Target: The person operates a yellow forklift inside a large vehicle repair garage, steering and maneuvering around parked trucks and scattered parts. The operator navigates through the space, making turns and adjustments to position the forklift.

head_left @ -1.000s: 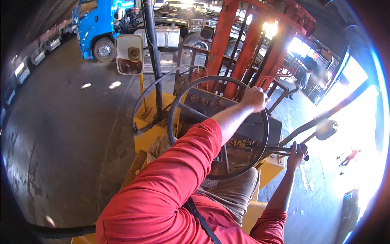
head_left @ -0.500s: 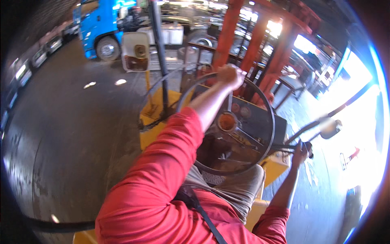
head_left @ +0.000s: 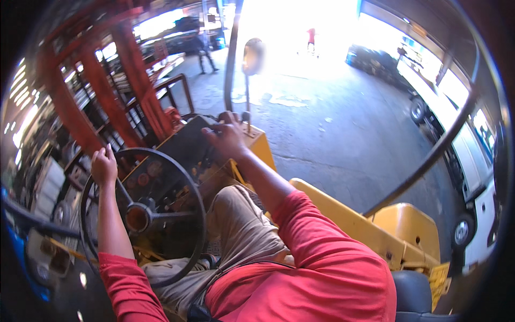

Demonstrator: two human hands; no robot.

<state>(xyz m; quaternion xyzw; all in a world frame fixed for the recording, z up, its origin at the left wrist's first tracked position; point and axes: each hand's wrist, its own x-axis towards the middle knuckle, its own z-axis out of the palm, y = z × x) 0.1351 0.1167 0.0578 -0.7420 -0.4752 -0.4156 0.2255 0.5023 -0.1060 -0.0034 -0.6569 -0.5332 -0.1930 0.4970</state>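
Note:
My left hand (head_left: 104, 166) is closed round the upper left rim of a large dark steering wheel (head_left: 138, 217), its thumb pointing up. The wheel has thin spokes and a rusty brown hub. At the right end of the dark dashboard (head_left: 190, 131), my right hand (head_left: 229, 135) is wrapped over a control lever (head_left: 227, 115) with a black knob. The hand partly hides the lever. Round gauges (head_left: 149, 174) show through the wheel. I sit on this yellow forklift, my legs under the wheel.
A red mast (head_left: 134, 86) rises ahead on the left. A mirror (head_left: 253, 56) stands on a post beyond my right hand. One person (head_left: 201, 51) stands beyond the mast, another (head_left: 311, 38) in the bright doorway. A white truck (head_left: 477, 220) is parked at right.
The view has swung right, so the mast now lies left and the doorway ahead. My left hand has shifted from the wheel's top to its left side; my right hand stays at the levers.

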